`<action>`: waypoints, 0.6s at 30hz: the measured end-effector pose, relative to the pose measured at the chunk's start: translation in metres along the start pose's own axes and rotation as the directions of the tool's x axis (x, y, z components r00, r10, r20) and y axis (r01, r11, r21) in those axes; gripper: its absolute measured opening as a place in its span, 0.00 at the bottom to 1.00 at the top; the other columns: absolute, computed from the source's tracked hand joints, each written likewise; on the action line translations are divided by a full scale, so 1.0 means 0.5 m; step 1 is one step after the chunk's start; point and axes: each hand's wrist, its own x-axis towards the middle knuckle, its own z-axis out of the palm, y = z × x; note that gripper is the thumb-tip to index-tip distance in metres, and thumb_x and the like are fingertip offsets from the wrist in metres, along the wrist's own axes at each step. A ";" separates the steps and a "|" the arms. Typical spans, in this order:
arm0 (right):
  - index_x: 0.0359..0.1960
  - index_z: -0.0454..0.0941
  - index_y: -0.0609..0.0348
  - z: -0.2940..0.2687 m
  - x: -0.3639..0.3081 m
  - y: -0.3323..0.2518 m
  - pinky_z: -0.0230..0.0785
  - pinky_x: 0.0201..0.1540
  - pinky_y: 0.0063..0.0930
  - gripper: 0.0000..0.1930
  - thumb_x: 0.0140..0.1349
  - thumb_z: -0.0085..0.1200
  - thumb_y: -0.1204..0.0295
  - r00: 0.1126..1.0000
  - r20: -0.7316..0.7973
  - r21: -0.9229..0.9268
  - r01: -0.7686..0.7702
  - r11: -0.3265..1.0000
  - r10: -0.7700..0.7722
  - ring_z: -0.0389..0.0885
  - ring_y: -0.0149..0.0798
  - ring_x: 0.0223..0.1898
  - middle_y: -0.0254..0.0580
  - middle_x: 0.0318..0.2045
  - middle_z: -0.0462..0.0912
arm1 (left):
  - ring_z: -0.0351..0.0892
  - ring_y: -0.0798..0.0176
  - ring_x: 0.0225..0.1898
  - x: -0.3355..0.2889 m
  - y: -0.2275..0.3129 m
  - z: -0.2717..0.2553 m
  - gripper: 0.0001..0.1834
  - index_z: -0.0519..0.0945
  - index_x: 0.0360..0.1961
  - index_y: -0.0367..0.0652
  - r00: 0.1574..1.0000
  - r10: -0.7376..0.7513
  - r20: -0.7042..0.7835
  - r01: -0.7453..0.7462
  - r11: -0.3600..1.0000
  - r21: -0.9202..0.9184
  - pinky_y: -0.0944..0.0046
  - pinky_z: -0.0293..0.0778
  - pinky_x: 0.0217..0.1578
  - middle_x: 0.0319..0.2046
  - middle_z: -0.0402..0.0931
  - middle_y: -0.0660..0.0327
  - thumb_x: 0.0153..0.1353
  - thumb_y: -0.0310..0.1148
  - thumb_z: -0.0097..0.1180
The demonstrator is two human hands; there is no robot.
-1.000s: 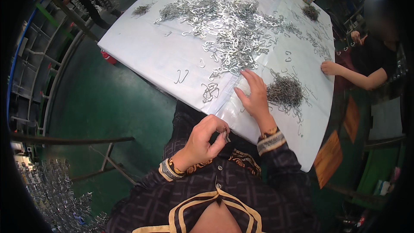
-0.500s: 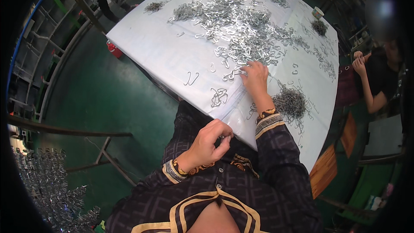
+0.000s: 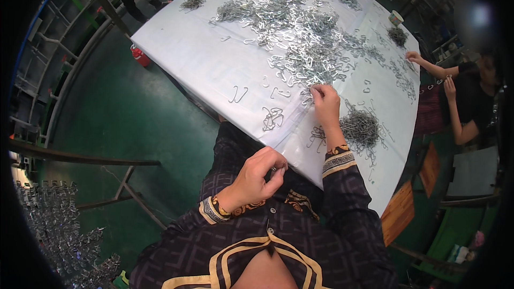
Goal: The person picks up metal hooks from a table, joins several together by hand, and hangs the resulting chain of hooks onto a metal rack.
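Note:
My right hand [image 3: 326, 107] reaches over the table to the near edge of a large heap of shiny bent-metal clips [image 3: 313, 48]. Its thumb and forefinger are pinched together beside a few clips; whether one is between them is hidden. Close to my body, just off the table's near corner, my left hand [image 3: 258, 176] is closed with fingers curled, and what they hold is too small to make out. A darker pile of thin wire hooks [image 3: 361, 128] lies right of my right wrist. A small group of bent wire pieces [image 3: 273, 119] lies left of it.
White sheeting covers the table [image 3: 187, 59]. Two loose hooks [image 3: 238, 94] lie near its left edge. A cup [image 3: 395, 17] stands at the far right. Another person's hand [image 3: 413, 57] is at the right edge. Strands of metal parts [image 3: 59, 230] hang at lower left.
My right hand has drawn back slightly and its fingers have closed into a pinch. A loose clip now lies apart from the heap, left of that hand. The co-worker's hand at right has reached the table.

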 end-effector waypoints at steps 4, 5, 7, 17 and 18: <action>0.33 0.82 0.64 -0.016 -0.011 0.032 0.71 0.32 0.28 0.06 0.59 0.58 0.73 0.969 0.114 0.334 -0.247 0.910 0.221 0.81 0.38 0.26 0.45 0.26 0.85 | 0.74 0.56 0.30 0.005 -0.001 0.003 0.07 0.74 0.31 0.38 1.000 0.001 0.025 -0.001 1.000 -0.006 0.61 0.71 0.33 0.26 0.74 0.58 0.49 0.19 0.54; 0.33 0.82 0.65 -0.021 -0.014 0.025 0.71 0.33 0.27 0.07 0.60 0.57 0.73 0.957 0.145 0.361 -0.286 0.888 0.250 0.82 0.37 0.26 0.46 0.26 0.85 | 0.74 0.57 0.29 0.006 -0.001 0.004 0.07 0.73 0.31 0.38 1.000 0.004 0.021 -0.004 1.000 -0.006 0.61 0.71 0.33 0.26 0.74 0.58 0.50 0.19 0.54; 0.33 0.81 0.66 -0.029 -0.022 0.012 0.72 0.33 0.28 0.07 0.60 0.57 0.73 0.953 0.162 0.290 -0.295 0.910 0.257 0.83 0.37 0.26 0.47 0.26 0.85 | 0.74 0.57 0.29 0.005 -0.001 0.005 0.07 0.73 0.31 0.38 1.000 0.005 0.022 -0.005 1.000 -0.007 0.61 0.71 0.33 0.26 0.74 0.58 0.50 0.19 0.54; 0.31 0.80 0.65 -0.028 -0.049 -0.035 0.73 0.32 0.34 0.06 0.59 0.58 0.74 0.999 0.044 -0.111 0.001 0.994 0.004 0.82 0.47 0.25 0.50 0.23 0.82 | 0.76 0.57 0.31 0.003 -0.005 -0.002 0.06 0.72 0.31 0.37 0.999 0.004 0.054 -0.005 1.000 0.013 0.63 0.72 0.35 0.29 0.76 0.57 0.51 0.18 0.53; 0.31 0.80 0.65 -0.028 -0.049 -0.042 0.73 0.33 0.36 0.05 0.58 0.58 0.74 0.998 0.053 -0.069 -0.035 0.997 0.039 0.82 0.49 0.26 0.51 0.24 0.82 | 0.76 0.57 0.31 0.002 -0.006 -0.003 0.06 0.72 0.31 0.37 0.999 0.006 0.049 -0.007 1.000 0.013 0.63 0.72 0.35 0.29 0.76 0.57 0.51 0.18 0.53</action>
